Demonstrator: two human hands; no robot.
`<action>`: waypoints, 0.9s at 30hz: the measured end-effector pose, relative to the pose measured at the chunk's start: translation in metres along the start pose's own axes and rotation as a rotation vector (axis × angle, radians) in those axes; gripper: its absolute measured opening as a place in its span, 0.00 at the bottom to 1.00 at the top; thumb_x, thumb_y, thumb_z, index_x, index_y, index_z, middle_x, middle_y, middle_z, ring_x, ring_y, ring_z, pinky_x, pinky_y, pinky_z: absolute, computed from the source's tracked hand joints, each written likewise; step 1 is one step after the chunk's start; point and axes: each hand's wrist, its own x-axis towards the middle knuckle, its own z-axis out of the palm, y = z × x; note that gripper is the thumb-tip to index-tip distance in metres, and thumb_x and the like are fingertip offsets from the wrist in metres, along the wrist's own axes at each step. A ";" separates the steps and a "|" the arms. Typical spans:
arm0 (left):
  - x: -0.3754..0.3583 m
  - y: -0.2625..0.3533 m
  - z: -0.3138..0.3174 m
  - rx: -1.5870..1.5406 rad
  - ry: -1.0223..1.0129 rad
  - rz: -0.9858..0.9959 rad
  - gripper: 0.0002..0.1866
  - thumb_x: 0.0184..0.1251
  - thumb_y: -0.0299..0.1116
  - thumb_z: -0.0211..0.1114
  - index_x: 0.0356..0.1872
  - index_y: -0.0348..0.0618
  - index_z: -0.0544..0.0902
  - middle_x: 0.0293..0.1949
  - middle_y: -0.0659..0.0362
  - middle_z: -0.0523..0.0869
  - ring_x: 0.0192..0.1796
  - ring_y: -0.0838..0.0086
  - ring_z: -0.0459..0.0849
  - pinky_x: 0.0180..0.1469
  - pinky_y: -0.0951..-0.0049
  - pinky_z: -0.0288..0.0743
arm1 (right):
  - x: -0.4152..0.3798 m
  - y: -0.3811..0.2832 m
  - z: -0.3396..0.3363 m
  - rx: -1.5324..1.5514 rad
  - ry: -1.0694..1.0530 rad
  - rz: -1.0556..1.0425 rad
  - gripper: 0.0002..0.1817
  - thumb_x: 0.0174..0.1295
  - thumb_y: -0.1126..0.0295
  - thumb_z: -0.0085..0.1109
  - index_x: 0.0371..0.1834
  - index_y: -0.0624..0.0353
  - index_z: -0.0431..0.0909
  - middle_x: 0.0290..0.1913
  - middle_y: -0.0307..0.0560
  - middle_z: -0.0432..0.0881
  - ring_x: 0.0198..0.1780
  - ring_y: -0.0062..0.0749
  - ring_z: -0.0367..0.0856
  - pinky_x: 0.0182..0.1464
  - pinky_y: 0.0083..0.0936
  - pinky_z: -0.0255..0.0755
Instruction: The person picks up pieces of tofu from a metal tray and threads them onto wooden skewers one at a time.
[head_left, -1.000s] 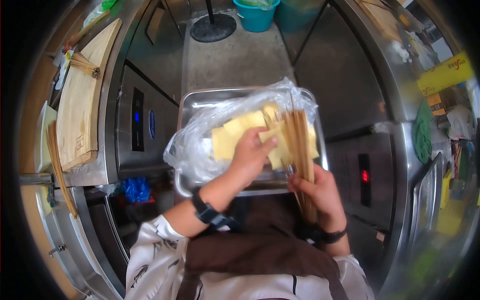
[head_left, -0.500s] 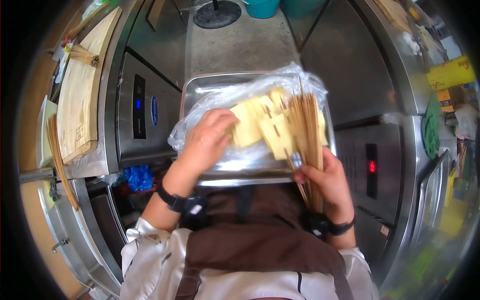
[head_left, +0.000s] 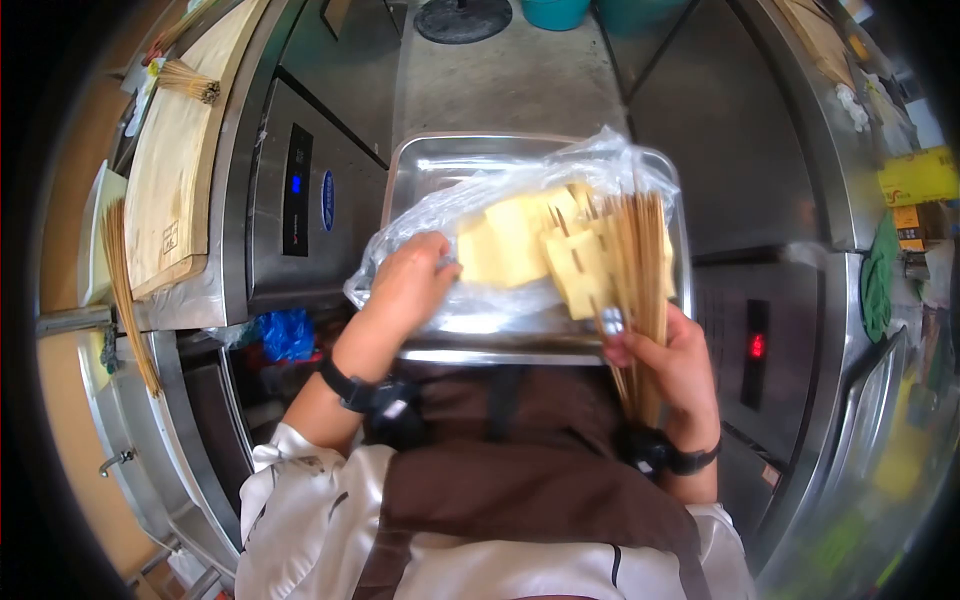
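Flat, pale yellow tofu-like slices [head_left: 503,243] lie on a clear plastic bag [head_left: 400,235] in a steel tray [head_left: 480,357]. My left hand [head_left: 408,283] is at the slices' left side, its fingers curled in on the bag's plastic. In my right hand [head_left: 675,358], a thick bundle of bamboo skewers [head_left: 645,260] stands upright over the tray's right side. One folded slice [head_left: 578,275] beside the bundle is threaded on a skewer whose lower end runs down to my right fingers. More skewered slices show behind it, partly hidden by the bundle.
Steel cabinets with lit displays flank the tray on the left [head_left: 297,190] and right [head_left: 757,345]. A wooden board [head_left: 185,190] at the left carries a small skewer bundle [head_left: 190,82]; longer skewers [head_left: 125,300] lie beside it. A teal bucket [head_left: 555,12] stands on the floor ahead.
My left hand has drawn back left from the edge of the slices onto the bag. My right hand keeps its hold on the skewers. The whole view has shifted slightly.
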 end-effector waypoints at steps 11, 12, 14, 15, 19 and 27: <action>0.014 0.020 0.021 -0.126 0.026 -0.193 0.21 0.52 0.38 0.70 0.44 0.36 0.78 0.33 0.49 0.84 0.37 0.57 0.83 0.41 0.63 0.75 | 0.000 0.005 0.007 0.004 0.066 -0.007 0.07 0.59 0.82 0.57 0.41 0.67 0.75 0.34 0.46 0.82 0.33 0.27 0.83 0.37 0.21 0.78; 0.015 0.022 0.019 -0.203 0.008 -0.236 0.21 0.52 0.37 0.70 0.45 0.36 0.78 0.33 0.49 0.84 0.37 0.57 0.83 0.42 0.63 0.75 | 0.001 0.005 0.006 -0.005 0.084 -0.018 0.07 0.59 0.82 0.57 0.41 0.67 0.75 0.34 0.46 0.82 0.33 0.26 0.83 0.36 0.21 0.78; 0.016 0.016 0.024 -0.226 0.010 -0.230 0.23 0.52 0.36 0.70 0.47 0.35 0.77 0.34 0.49 0.85 0.37 0.59 0.84 0.42 0.65 0.75 | 0.002 0.007 0.000 -0.021 0.124 -0.042 0.07 0.59 0.82 0.56 0.41 0.67 0.75 0.34 0.45 0.82 0.33 0.26 0.83 0.36 0.20 0.78; 0.015 0.013 0.026 -0.238 0.011 -0.227 0.23 0.52 0.35 0.70 0.48 0.34 0.76 0.34 0.49 0.85 0.37 0.59 0.84 0.42 0.66 0.75 | 0.002 0.007 -0.003 -0.015 0.133 -0.051 0.07 0.59 0.82 0.56 0.41 0.67 0.75 0.34 0.45 0.82 0.33 0.26 0.83 0.36 0.20 0.78; 0.012 0.013 0.024 -0.168 0.039 -0.186 0.23 0.53 0.33 0.69 0.49 0.35 0.75 0.36 0.49 0.84 0.37 0.58 0.84 0.42 0.65 0.76 | 0.004 0.009 -0.010 -0.013 0.150 -0.080 0.08 0.59 0.81 0.57 0.41 0.67 0.75 0.34 0.45 0.82 0.33 0.24 0.83 0.36 0.20 0.77; -0.008 0.058 -0.009 -0.018 0.240 0.346 0.18 0.48 0.24 0.69 0.43 0.40 0.78 0.44 0.53 0.79 0.48 0.58 0.80 0.49 0.63 0.74 | 0.002 0.010 -0.003 -0.033 0.142 -0.084 0.07 0.57 0.83 0.57 0.39 0.68 0.76 0.32 0.44 0.82 0.32 0.23 0.82 0.35 0.19 0.76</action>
